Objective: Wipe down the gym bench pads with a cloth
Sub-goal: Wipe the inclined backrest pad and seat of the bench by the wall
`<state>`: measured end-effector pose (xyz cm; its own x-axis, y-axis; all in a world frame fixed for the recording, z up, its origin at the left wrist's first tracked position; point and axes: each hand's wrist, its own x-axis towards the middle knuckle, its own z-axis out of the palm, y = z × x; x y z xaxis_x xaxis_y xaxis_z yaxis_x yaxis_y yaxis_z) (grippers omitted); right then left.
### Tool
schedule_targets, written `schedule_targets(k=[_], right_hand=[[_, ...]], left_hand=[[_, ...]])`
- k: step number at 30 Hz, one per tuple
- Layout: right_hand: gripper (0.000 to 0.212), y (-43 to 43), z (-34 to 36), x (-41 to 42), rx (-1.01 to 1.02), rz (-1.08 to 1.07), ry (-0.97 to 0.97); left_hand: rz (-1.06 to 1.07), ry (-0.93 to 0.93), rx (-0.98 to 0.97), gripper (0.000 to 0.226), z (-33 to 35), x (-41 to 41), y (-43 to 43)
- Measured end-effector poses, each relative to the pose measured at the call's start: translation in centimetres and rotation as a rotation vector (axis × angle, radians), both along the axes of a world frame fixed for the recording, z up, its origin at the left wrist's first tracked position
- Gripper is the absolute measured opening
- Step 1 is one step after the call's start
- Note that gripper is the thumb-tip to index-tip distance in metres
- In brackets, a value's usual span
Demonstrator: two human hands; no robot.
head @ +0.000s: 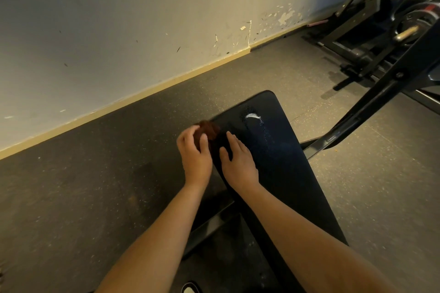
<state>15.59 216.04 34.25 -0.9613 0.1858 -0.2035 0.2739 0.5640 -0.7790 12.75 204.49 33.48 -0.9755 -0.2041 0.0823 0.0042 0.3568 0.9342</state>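
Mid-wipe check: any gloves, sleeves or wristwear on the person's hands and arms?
None. The left hand and right hand are ungloved, no rings visible. The left forearm and right forearm are uncovered to the frame edge: no sleeves, watch or bands.

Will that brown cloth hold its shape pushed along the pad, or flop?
Probably floppy: the cloth sits bunched in the left hand. Likely light, as one hand holds it. It may snag on the white tear in the pad.

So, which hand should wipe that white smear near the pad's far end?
Left, probably: the left hand grips the cloth; the right hand rests flat on the bench pad, holding nothing.
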Motion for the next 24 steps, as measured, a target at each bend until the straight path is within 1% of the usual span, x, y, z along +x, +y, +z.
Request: schedule_targets(k=[3, 7, 9, 13, 16, 18, 21, 22, 23, 24], right_hand=[[0.054, 0.0, 0.3, -0.3, 0.013, -0.022, -0.012], [0.052, -0.2, -0.2, 0.1, 0.022, -0.003, -0.025], [0.051, -0.3, 0.0, 0.2, -0.009, -0.010, -0.035], [0.048, -0.3, 0.6, 0.7, -0.090, -0.024, -0.046], [0.043, 0.4, 0.9, 1.6, -0.170, -0.083, -0.049], [0.039, 0.8, 1.1, 2.4, -0.311, -0.169, -0.039], [0.035, 1.0, 1.9, 2.9, -0.725, -0.245, -0.024], [0.035, 1.0, 2.1, 2.7, -0.806, -0.247, -0.011], [0.036, 1.0, 2.2, 2.4, -0.844, -0.258, 0.005], [0.036, 1.0, 2.4, 2.0, -0.839, -0.276, 0.019]], left_hand=[[-0.056, -0.028, -0.031, 0.033, 0.7, -1.9, 0.4], [-0.095, 0.001, -0.083, 0.037, -0.2, 0.4, 0.7], [-0.106, -0.028, -0.113, 0.037, -0.8, 2.0, 0.6], [-0.152, -0.117, -0.101, 0.037, -1.3, 4.4, 1.0], [-0.150, -0.151, -0.157, 0.034, -0.6, 5.1, 1.0], [-0.179, -0.094, -0.227, 0.035, 0.2, 5.5, 1.0], [-0.319, -0.013, -0.279, 0.047, 1.5, 5.4, 2.0], [-0.368, -0.026, -0.253, 0.052, 1.9, 5.3, 2.6], [-0.400, -0.063, -0.208, 0.057, 2.2, 5.0, 3.0], [-0.421, -0.109, -0.171, 0.060, 2.4, 4.7, 3.3]])
